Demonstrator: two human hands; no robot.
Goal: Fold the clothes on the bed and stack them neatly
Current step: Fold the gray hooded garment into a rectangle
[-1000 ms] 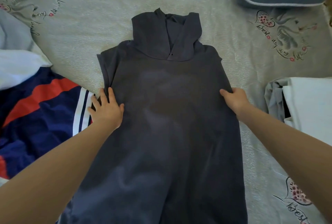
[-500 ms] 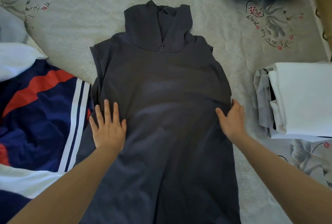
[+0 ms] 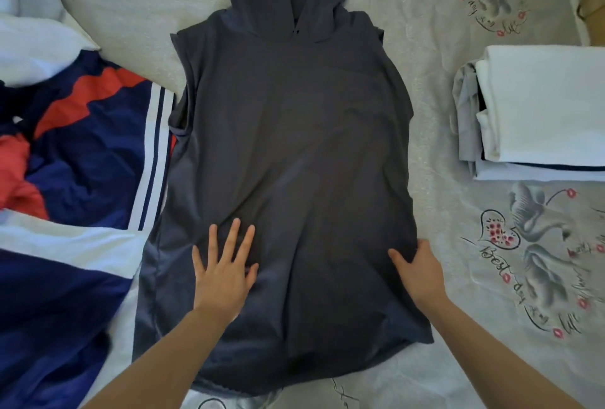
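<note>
So the left hand lies flat, fingers spread, on the dark grey hoodie; the right hand presses its edge, fingers straight.

Single head-worn view, wide-angle, looking forward and steeply down onto a bed from above its near edge. The dark hooded garment fills the centre of the frame from the top edge almost to the bottom, its hood toward the top. Both forearms enter from the lower corners, the left hand at lower centre-left and the right hand at lower centre-right, which places the camera close above them. The frame edges cut off a blue, red and white garment at left and a folded white stack at right. With only one view, no overlap arises.
</note>
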